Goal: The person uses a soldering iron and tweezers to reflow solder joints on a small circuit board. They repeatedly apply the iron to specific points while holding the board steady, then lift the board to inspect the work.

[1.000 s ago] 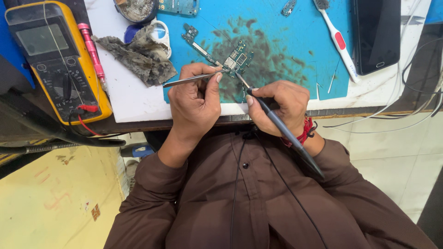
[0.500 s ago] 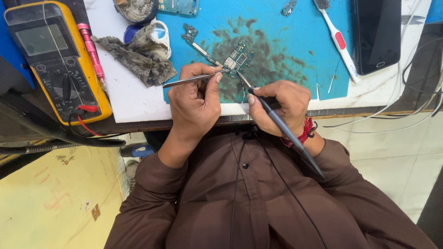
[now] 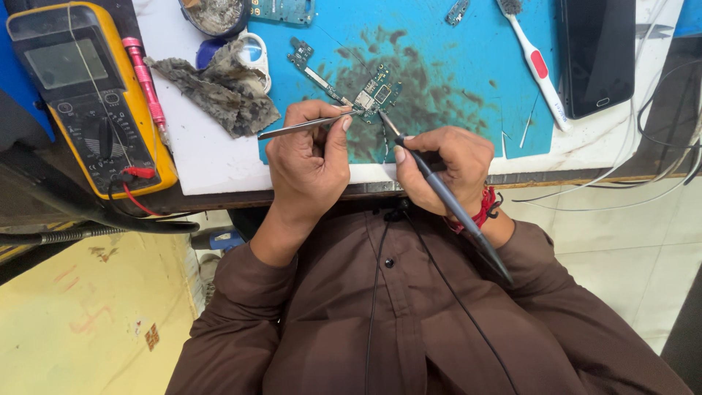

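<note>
Nearest the camera: brown shirt, both forearms raised to the counter (image 3: 205,157) edge.

Left hand (image 3: 311,164): grip clenched on thin metal tweezers (image 3: 300,128), pinched between thumb and forefinger. The points run rightward to the near corner of the small circuit board (image 3: 376,93). I cannot tell whether they touch it.

Right hand (image 3: 446,164): grip closed pen-fashion round a dark pen-shaped iron (image 3: 453,208). The handle trails back over the wrist, where there is a red thread band (image 3: 482,212). The tip is at the board's near edge, just beside the tweezer points.

The board lies flat on the blue mat (image 3: 453,66), in the middle of a dark stained patch and close to the counter's front.

My judgement: fine work on one spot of the board, with the tweezers steadying or picking and the iron tip applied. The next move calls for very small, steady motion, both tips kept on the same spot and the board not pushed across the mat.

Farther out:
- a grey rag (image 3: 219,91) left of the board
- a yellow multimeter (image 3: 80,95) at far left
- a white-and-red toothbrush (image 3: 537,62)
- a dark phone (image 3: 596,51) at far right
</note>
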